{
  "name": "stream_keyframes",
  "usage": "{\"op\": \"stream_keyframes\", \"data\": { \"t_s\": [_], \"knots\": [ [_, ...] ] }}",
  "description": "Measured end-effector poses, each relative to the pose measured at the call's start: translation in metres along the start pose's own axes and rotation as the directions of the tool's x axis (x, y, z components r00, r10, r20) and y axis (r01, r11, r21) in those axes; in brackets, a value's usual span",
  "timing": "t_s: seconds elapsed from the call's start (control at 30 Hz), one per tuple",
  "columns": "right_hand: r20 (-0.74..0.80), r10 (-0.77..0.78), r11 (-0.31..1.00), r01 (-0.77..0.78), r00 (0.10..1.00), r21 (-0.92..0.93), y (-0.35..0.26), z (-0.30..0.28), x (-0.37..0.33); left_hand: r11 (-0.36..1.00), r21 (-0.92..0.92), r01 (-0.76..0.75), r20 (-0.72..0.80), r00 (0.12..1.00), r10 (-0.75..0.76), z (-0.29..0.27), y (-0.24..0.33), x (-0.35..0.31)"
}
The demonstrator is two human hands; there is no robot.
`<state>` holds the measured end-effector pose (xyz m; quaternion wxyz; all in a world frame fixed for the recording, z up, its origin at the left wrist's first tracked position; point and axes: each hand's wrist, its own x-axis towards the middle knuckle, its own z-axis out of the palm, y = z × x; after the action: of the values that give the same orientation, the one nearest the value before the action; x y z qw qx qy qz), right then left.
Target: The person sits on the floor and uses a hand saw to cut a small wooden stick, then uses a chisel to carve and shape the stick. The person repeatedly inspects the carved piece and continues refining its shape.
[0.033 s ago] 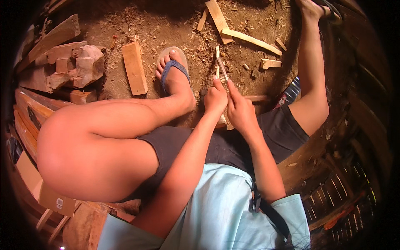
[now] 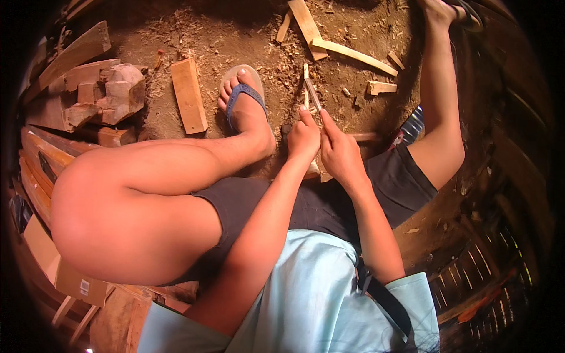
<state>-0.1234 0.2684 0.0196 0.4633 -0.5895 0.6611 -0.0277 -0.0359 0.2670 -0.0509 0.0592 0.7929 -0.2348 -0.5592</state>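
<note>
Both of my hands meet in front of my lap, close together. My left hand (image 2: 304, 140) is closed on a thin pale wood strip (image 2: 306, 73), which points away from me past the thumb. My right hand (image 2: 342, 152) grips a tool with a narrow metal blade (image 2: 313, 95). Its index finger stretches along the blade, and the handle is hidden in the fist. The blade lies right beside the strip, slanting toward it. Whether they touch I cannot tell. Beneath my wrists a pale piece of wood (image 2: 312, 171) shows in part.
A wooden handle (image 2: 366, 137) pokes out right of my right hand. Ahead lie a wood block (image 2: 189, 96), a long strip (image 2: 355, 57), a board (image 2: 307, 28) and shavings on the dirt floor. Carved timber (image 2: 120, 91) is stacked left. My sandalled foot (image 2: 247, 106) stands near my left hand.
The whole view has shifted very slightly. My hands, the strip and the blade keep nearly the same places.
</note>
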Motion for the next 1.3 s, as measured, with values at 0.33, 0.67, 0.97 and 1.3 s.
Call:
{"op": "stream_keyframes", "data": {
  "t_s": [0.33,0.67,0.97,1.3],
  "knots": [
    [-0.046,0.006,0.995,-0.001,0.999,0.100,0.009,0.008,0.004,0.998,-0.023,0.051,0.018,0.999,-0.050,-0.003,0.002,0.002],
    [-0.037,0.022,0.997,-0.019,0.999,0.073,0.008,0.013,0.004,0.997,-0.034,0.070,0.067,0.995,-0.068,-0.007,-0.001,0.009],
    [-0.028,0.013,1.000,-0.012,1.000,0.015,0.010,0.012,0.000,0.995,-0.041,0.091,0.067,0.994,-0.088,-0.007,0.001,0.009],
    [-0.021,-0.030,0.999,0.029,0.999,-0.044,0.005,0.006,0.006,0.989,-0.097,0.111,0.071,0.992,-0.105,0.000,-0.007,0.022]
  ]
}}
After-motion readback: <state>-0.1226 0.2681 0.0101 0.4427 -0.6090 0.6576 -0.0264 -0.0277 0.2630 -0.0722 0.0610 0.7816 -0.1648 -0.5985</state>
